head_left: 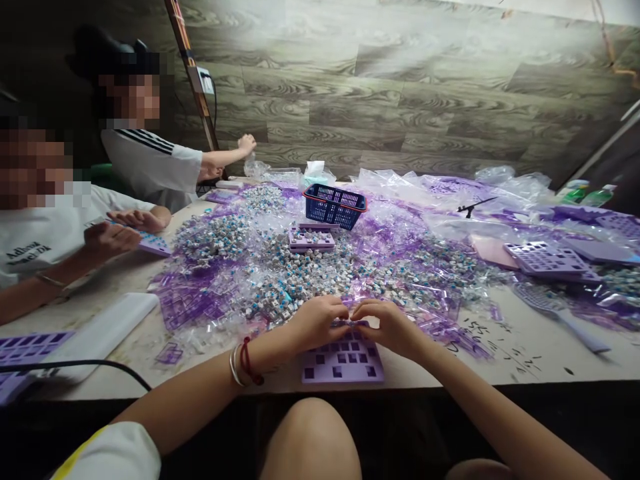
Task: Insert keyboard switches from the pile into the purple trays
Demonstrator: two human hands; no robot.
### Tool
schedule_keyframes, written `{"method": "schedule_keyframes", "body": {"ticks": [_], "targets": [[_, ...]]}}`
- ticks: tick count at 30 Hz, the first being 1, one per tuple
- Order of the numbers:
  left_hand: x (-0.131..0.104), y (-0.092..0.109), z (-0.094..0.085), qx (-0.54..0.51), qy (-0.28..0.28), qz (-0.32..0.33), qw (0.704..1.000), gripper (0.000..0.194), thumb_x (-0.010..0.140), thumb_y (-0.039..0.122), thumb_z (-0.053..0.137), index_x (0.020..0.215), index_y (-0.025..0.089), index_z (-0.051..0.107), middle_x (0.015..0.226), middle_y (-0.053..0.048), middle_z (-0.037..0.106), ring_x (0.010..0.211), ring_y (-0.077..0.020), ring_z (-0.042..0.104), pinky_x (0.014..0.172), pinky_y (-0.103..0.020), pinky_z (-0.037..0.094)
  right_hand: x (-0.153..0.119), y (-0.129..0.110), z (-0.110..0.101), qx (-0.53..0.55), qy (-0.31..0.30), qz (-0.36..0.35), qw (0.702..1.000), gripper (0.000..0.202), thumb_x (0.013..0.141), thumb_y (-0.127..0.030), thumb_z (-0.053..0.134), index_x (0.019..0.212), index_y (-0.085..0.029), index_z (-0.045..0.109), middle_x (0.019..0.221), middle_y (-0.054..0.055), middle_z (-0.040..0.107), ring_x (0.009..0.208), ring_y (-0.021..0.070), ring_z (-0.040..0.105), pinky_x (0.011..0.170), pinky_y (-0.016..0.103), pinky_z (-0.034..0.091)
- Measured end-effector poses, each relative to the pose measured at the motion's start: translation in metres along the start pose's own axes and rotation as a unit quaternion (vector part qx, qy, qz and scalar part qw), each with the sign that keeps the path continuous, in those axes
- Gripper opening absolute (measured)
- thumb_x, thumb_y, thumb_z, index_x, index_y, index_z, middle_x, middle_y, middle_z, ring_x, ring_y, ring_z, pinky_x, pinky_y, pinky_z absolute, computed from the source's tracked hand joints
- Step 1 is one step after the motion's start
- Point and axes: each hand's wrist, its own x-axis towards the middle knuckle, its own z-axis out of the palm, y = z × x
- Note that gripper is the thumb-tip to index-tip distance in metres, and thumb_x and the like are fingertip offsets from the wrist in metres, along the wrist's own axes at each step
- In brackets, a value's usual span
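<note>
A purple keyboard plate [345,371] with rows of square holes lies flat at the table's front edge, right before me. Over its far end, my left hand [316,325] and my right hand [387,327] meet, almost touching. Both have thumb and fingers pressed together; what is between the fingertips is too small to make out. Just beyond my hands spreads a heap of small keyboard switches [285,293], grey and white with blue parts. My fingers cover the plate's upper rows.
A dark blue basket [333,207] with a red rim stands behind another purple plate [311,239]. Purple plastic pieces [193,297] lie around the heap. Right are stacked plates [545,257] and a pale brush-like tool [565,317]. Two co-workers sit left; a black cable [90,364] crosses the near-left corner.
</note>
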Motion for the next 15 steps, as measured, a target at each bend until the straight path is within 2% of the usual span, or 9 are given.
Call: {"method": "schedule_keyframes", "body": {"ticks": [7, 11, 15], "targets": [[0.000, 0.007, 0.001, -0.062, 0.012, -0.045, 0.997, 0.007, 0.083, 0.022, 0.061, 0.085, 0.017, 0.065, 0.087, -0.004, 0.064, 0.087, -0.0191, 0.058, 0.079, -0.028, 0.044, 0.009, -0.009, -0.005, -0.037, -0.051, 0.032, 0.998, 0.017, 0.074, -0.004, 0.061, 0.074, -0.019, 0.071, 0.079, 0.005, 0.070, 0.070, 0.0149, 0.064, 0.067, 0.026, 0.049], [0.003, 0.009, 0.001, -0.114, -0.002, -0.079, 0.990, 0.004, 0.080, 0.016, 0.063, 0.081, 0.016, 0.068, 0.085, -0.003, 0.063, 0.084, -0.0177, 0.058, 0.076, -0.026, 0.044, 0.017, -0.015, -0.010, -0.073, -0.100, 0.039, 0.992, 0.022, 0.071, -0.001, 0.060, 0.067, -0.019, 0.072, 0.072, 0.003, 0.069, 0.063, 0.0127, 0.062, 0.063, 0.023, 0.045], [0.007, 0.007, 0.000, -0.140, -0.019, -0.086, 0.986, 0.005, 0.078, 0.015, 0.065, 0.078, 0.014, 0.070, 0.080, -0.004, 0.062, 0.078, -0.0164, 0.058, 0.071, -0.024, 0.044, 0.020, -0.015, -0.011, -0.071, -0.118, 0.049, 0.989, 0.023, 0.071, -0.001, 0.061, 0.059, -0.019, 0.070, 0.065, 0.001, 0.067, 0.058, 0.0108, 0.059, 0.058, 0.021, 0.041]]}}
